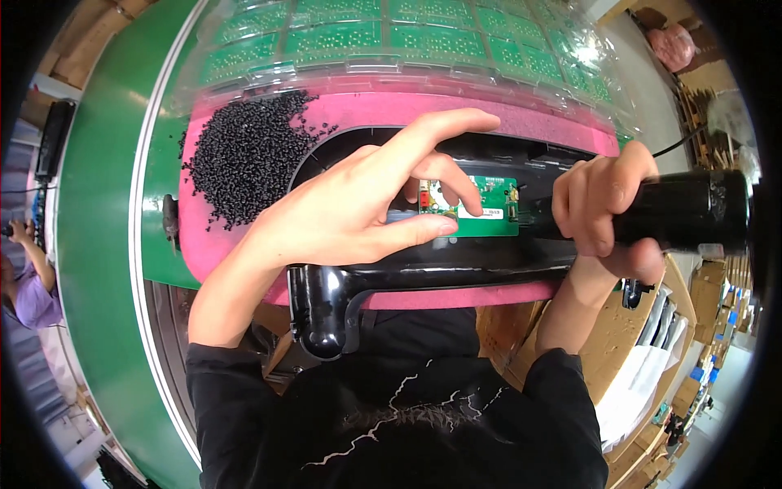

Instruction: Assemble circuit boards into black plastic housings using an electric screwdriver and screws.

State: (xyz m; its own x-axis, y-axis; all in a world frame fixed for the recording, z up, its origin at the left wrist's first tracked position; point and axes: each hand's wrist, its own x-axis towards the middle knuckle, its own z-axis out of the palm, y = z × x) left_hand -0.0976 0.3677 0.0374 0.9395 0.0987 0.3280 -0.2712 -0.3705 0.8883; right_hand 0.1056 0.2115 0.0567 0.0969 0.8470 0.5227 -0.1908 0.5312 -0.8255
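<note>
The circuit board (492,223) lies inside the black housing (481,257) on the pink surface (366,108). Left hand (342,212): fingers spread and curved, thumb at the board; whether it pinches cannot be determined. Right hand (604,196): closed around the black cylindrical tool (696,212). Risk: tool slip or uneven thumb pressure could shift or scratch the board. Clearance: small black parts (248,159) crowd the housing's left end; clear trays (383,67) limit the far side; the housing overhangs the near edge.
</note>
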